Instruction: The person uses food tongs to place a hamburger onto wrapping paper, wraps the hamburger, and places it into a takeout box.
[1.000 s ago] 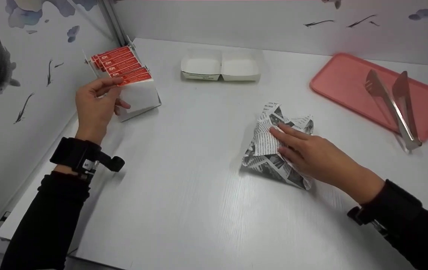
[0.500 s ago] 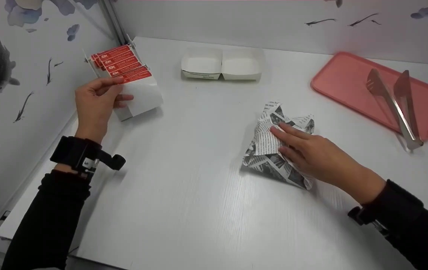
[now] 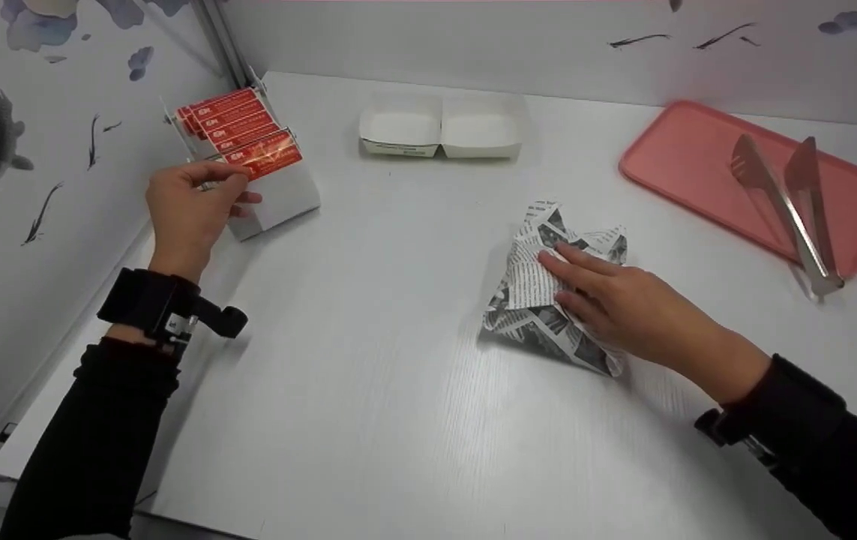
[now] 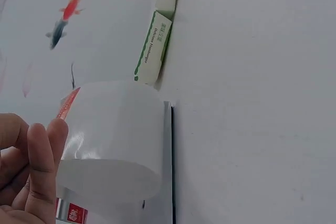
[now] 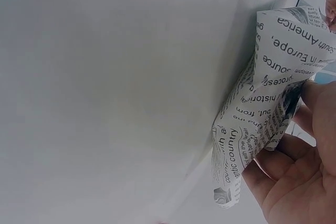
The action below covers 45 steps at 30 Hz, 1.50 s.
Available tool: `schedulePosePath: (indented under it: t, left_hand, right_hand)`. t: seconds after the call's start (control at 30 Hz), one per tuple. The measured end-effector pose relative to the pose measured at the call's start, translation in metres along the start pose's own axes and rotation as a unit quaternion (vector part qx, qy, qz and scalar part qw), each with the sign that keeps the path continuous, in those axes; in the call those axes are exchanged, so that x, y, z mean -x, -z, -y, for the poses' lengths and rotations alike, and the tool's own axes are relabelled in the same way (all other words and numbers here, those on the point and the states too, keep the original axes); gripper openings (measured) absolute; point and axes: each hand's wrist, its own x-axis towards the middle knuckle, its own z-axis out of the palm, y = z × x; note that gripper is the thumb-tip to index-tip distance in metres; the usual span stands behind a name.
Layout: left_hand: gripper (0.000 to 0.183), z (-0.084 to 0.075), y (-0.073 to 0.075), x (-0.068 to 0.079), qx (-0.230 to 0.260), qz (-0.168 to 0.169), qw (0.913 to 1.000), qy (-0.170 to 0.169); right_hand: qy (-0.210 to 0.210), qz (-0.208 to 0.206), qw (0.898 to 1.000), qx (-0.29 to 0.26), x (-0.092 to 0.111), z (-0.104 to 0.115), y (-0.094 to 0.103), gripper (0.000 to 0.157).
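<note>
At the far left my left hand [image 3: 192, 210] pinches the edge of a red printed label [image 3: 269, 154] at a white dispenser [image 3: 289, 202]. In the left wrist view, the label's red edge [image 4: 68, 102] shows at the fingertips, beside a curved sheet of glossy white paper [image 4: 115, 119]. My right hand [image 3: 634, 307] rests on a package wrapped in newspaper-print paper [image 3: 533, 281], fingers fairly straight across its top. From the right wrist view, the wrapper [image 5: 262, 93] is folded and creased, with the palm and fingers against its side; its contents are hidden.
An opened white clamshell carton [image 3: 439, 139] stands at the back of the white table [image 3: 368, 360]. To the right, metal tongs [image 3: 792, 217] lie across a pink tray [image 3: 687, 157]. Walls with painted fish border the left and back.
At the dispenser, the front red label shows a larger printed face than before, and the white paper below it has shifted. The right hand and the wrapped package stay put.
</note>
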Motion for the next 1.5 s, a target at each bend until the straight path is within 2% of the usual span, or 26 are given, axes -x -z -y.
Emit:
schedulePosePath:
  t: [0.07,0.23,0.4,0.57,0.87,0.97,1.03,1.1,1.17,1.23,1.33,1.4,1.5]
  left_hand:
    - [0.019,0.001,0.000,-0.001,-0.026,0.000,0.9994,-0.023]
    - [0.017,0.004,0.000,0.000,-0.044,0.006,0.9963,-0.074]
    - [0.017,0.005,-0.001,0.000,-0.049,-0.002,0.9939,-0.098]
    - [0.018,0.003,-0.003,0.000,-0.033,-0.002,0.9949,-0.096]
    - [0.017,-0.004,-0.001,-0.003,-0.023,0.001,0.9985,-0.049]
    - [0.018,-0.007,-0.002,-0.002,-0.057,-0.006,0.9972,-0.047]
    - [0.017,-0.009,-0.003,-0.002,-0.106,-0.015,0.9912,-0.077]
    - [0.018,-0.013,-0.005,-0.001,-0.169,-0.022,0.9771,-0.128]
    - [0.018,-0.017,-0.007,0.000,-0.235,-0.024,0.9528,-0.191]
    - [0.018,-0.021,-0.009,0.000,-0.292,-0.017,0.9219,-0.254]
    - [0.018,-0.027,-0.011,-0.001,-0.362,0.006,0.8726,-0.328]
    - [0.018,-0.030,-0.011,-0.003,-0.400,0.019,0.8377,-0.371]
    - [0.018,-0.036,-0.013,-0.006,-0.438,0.043,0.7974,-0.413]
  right_hand:
    - [0.007,-0.004,1.000,0.004,0.000,0.000,0.000,0.055]
    - [0.008,-0.007,1.000,0.006,0.001,-0.001,-0.001,0.055]
    - [-0.002,0.002,1.000,0.005,0.002,-0.001,0.000,0.055]
    - [-0.012,0.008,1.000,0.002,0.002,-0.001,0.000,0.055]
    - [-0.018,0.007,1.000,0.000,0.002,-0.001,-0.001,0.055]
    - [-0.020,0.009,1.000,0.000,0.001,-0.001,-0.001,0.056]
    - [-0.022,0.013,1.000,-0.001,0.001,-0.001,0.000,0.056]
    - [-0.022,0.014,1.000,-0.001,0.001,-0.001,0.000,0.056]
    - [-0.017,0.012,1.000,0.001,0.001,-0.001,0.000,0.056]
    - [-0.012,0.009,1.000,0.001,0.001,-0.001,0.000,0.056]
    - [-0.006,0.005,1.000,-0.001,0.001,-0.001,0.000,0.055]
    - [-0.007,0.006,1.000,-0.003,0.000,-0.001,0.000,0.055]
    - [-0.008,0.009,1.000,-0.006,0.000,0.000,0.000,0.055]
